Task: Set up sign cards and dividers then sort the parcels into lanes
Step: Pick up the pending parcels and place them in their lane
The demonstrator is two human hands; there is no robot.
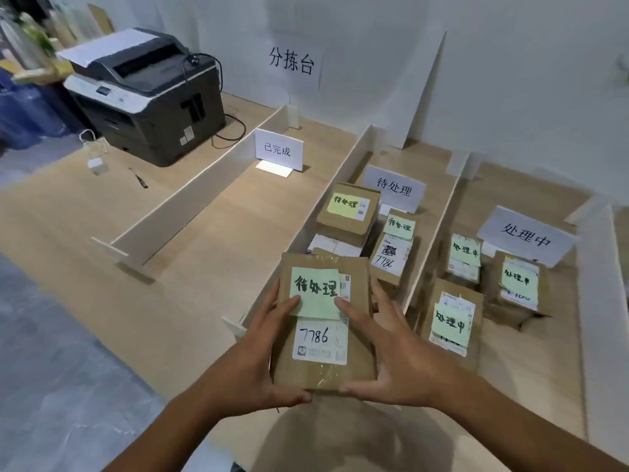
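Note:
I hold a flat brown parcel [354, 373] with a green note and a label reading 7786, above the near end of the middle lane. My left hand [262, 356] grips its left side, my right hand [398, 352] its right side, both thumbs on the green note. White dividers [190, 206] split the table into lanes. A sign card [279, 149] stands in the left lane, another sign card [394, 189] in the middle lane, and a third sign card [526, 235] in the right lane. Parcels [347, 212] with green notes lie in the middle lane, and three parcels [452, 321] in the right lane.
A grey printer [146, 93] stands at the table's back left, with a pen [138, 178] and a white charger [95, 163] in front of it. A paper sign [291, 61] hangs on the white wall. The table's near edge runs along grey floor [51, 369] at left.

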